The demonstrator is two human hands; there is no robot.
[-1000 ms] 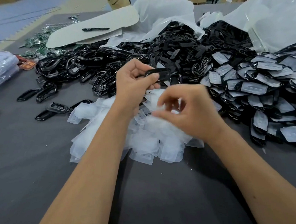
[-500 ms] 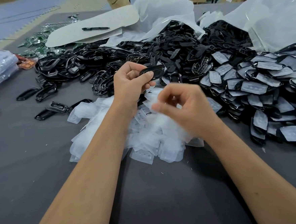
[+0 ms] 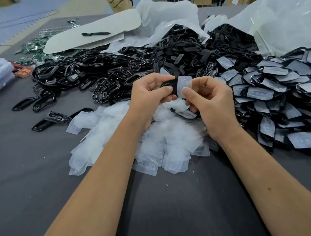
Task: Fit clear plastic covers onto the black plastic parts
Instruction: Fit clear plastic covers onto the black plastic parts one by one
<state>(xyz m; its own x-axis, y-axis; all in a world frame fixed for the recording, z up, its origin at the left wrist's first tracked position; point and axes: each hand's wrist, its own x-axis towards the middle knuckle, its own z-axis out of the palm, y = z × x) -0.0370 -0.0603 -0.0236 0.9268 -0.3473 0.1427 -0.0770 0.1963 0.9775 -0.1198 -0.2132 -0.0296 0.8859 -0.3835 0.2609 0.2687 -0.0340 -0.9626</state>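
From the head view we look down on our two hands meeting over the middle of the grey surface [image 3: 35, 192]; our left hand [image 3: 149, 93] grips a black plastic part [image 3: 169, 85], fingers curled round it and thumb pressed on top; our right hand [image 3: 211, 101] pinches a clear plastic cover [image 3: 184, 84] between thumb and forefinger, the other fingers curled beneath; the cover sits right against the end of the black part, seemingly just starting to go on, though we cannot tell how far it is seated.

Now for the score, as we judge it; to our right lies a broad heap of covered parts [image 3: 274, 93], black pieces each wearing a pale cover, so a good share looks done; ahead and to the left sprawls a large heap of bare black parts [image 3: 102, 77], running back toward the opened plastic bag [image 3: 286, 25], so plenty is left; just below our hands sits the pile of loose clear covers [image 3: 167, 146], touching our wrists, and it looks well stocked; a few stray black pieces [image 3: 41, 102] lie apart on the left.

Further back, a black pen [image 3: 95, 33] rests on a pale sheet of card [image 3: 94, 30]; some green items lie beside it, too small for us to name.

We reckon this is mid-run, one piece in hand, many to go.
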